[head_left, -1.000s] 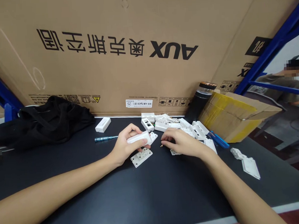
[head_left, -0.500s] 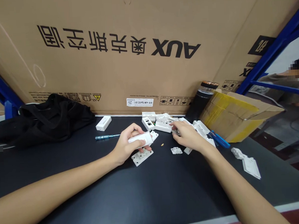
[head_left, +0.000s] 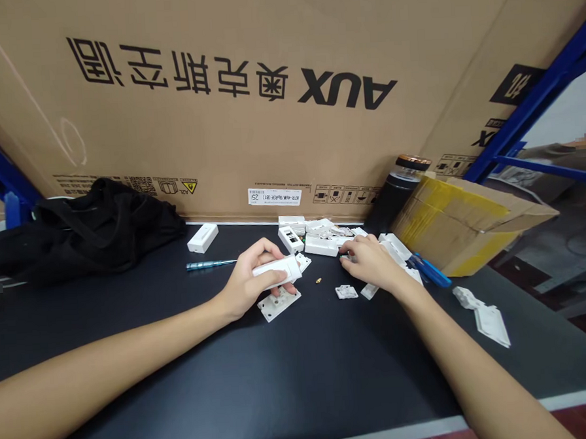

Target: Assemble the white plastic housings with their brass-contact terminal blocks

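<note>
My left hand [head_left: 254, 278] is closed around a white rectangular plastic casing [head_left: 278, 271], thumb on top. Just below it on the table lies a flat white plate with holes [head_left: 279, 304]. My right hand [head_left: 368, 260] reaches down at the edge of a heap of white plastic parts [head_left: 321, 245]. Its fingers are curled together, and what is between them is hidden. Near that hand are a small white moulded piece [head_left: 346, 292] and a tiny brass-coloured piece [head_left: 318, 280]. A white casing with dark slots [head_left: 291, 240] stands by the heap.
A blue screwdriver [head_left: 211, 265] and another white casing [head_left: 203, 238] lie left, near black cloth [head_left: 101, 223]. Right are a dark bottle [head_left: 394, 191], a taped carton [head_left: 463, 220], a blue-handled tool [head_left: 430, 271] and white pieces [head_left: 492, 326]. A large cardboard box [head_left: 250, 143] stands behind.
My right hand has shifted slightly to the right at the heap, its fingers drawn closer together. My left hand keeps hold of the white casing. The view has tilted a little.
</note>
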`<control>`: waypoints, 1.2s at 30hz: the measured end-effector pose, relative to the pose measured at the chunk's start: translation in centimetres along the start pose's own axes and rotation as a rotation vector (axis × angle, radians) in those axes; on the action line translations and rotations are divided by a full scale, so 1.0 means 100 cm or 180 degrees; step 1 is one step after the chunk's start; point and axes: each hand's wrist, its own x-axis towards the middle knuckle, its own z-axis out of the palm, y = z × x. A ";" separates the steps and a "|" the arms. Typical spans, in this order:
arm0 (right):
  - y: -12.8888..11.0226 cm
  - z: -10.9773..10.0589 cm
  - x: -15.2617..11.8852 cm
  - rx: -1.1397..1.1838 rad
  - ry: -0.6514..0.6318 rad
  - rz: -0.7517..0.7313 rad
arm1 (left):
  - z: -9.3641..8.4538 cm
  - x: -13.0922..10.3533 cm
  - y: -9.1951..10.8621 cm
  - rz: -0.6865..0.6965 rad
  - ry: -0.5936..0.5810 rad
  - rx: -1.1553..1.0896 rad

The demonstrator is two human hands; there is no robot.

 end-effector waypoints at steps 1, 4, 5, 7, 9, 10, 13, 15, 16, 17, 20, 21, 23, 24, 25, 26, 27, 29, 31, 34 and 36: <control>0.000 -0.001 0.000 -0.0015 -0.0009 0.0005 | 0.000 0.000 0.000 -0.0002 -0.0006 -0.0001; -0.002 -0.004 -0.002 -0.0076 -0.0013 0.0047 | 0.001 0.001 -0.001 -0.0025 -0.0021 0.0020; -0.003 -0.005 -0.002 -0.0098 -0.0014 0.0058 | 0.001 0.001 -0.001 -0.0032 -0.0017 0.0035; -0.005 -0.008 -0.004 -0.0142 -0.0010 0.0075 | 0.002 0.000 0.000 -0.0039 0.0015 0.0078; -0.007 -0.010 -0.005 -0.0175 -0.0004 0.0074 | 0.003 0.000 0.001 -0.0080 0.0079 0.0160; -0.008 -0.010 -0.005 -0.0186 0.0000 0.0072 | 0.003 -0.001 0.002 -0.0104 0.0113 0.0211; -0.008 -0.009 -0.004 -0.0187 -0.0005 0.0068 | 0.004 -0.001 0.003 -0.0177 0.0157 0.0317; -0.007 -0.008 -0.002 -0.0162 -0.0022 0.0073 | 0.005 -0.001 0.004 -0.0174 0.0138 0.0321; -0.007 -0.007 -0.001 -0.0145 -0.0031 0.0074 | 0.005 -0.001 0.003 -0.0165 0.0122 0.0315; -0.006 -0.006 0.000 -0.0127 -0.0040 0.0070 | 0.004 -0.001 0.003 -0.0153 0.0108 0.0307; -0.006 -0.005 0.001 -0.0086 -0.0067 0.0045 | 0.003 -0.001 0.003 -0.0109 0.0058 0.0310; -0.007 -0.005 0.001 -0.0081 -0.0074 0.0029 | 0.003 -0.001 0.003 -0.0094 0.0041 0.0318; -0.010 -0.006 0.001 -0.0091 -0.0071 -0.0002 | 0.003 -0.001 0.004 -0.0062 0.0012 0.0338; -0.012 -0.006 0.000 -0.0106 -0.0060 -0.0010 | 0.003 -0.001 0.004 -0.0057 0.0005 0.0347; -0.013 -0.007 0.000 -0.0127 -0.0045 -0.0013 | 0.003 -0.001 0.004 -0.0061 0.0002 0.0354; -0.014 -0.007 0.000 -0.0153 -0.0028 -0.0012 | 0.003 -0.001 0.004 -0.0071 0.0002 0.0353; -0.015 -0.007 -0.001 -0.0182 -0.0012 -0.0007 | 0.003 -0.001 0.004 -0.0084 0.0009 0.0348; -0.017 -0.006 -0.001 -0.0243 0.0018 0.0007 | 0.004 -0.001 0.003 -0.0114 0.0046 0.0346; -0.018 -0.005 -0.001 -0.0293 0.0047 0.0019 | 0.004 -0.001 0.003 -0.0134 0.0093 0.0395; -0.019 -0.005 -0.002 -0.0327 0.0077 0.0017 | 0.005 -0.002 0.003 -0.0125 0.0082 0.0517; -0.021 -0.004 -0.002 -0.0328 0.0091 0.0024 | 0.006 -0.002 0.003 -0.0086 0.0018 0.0550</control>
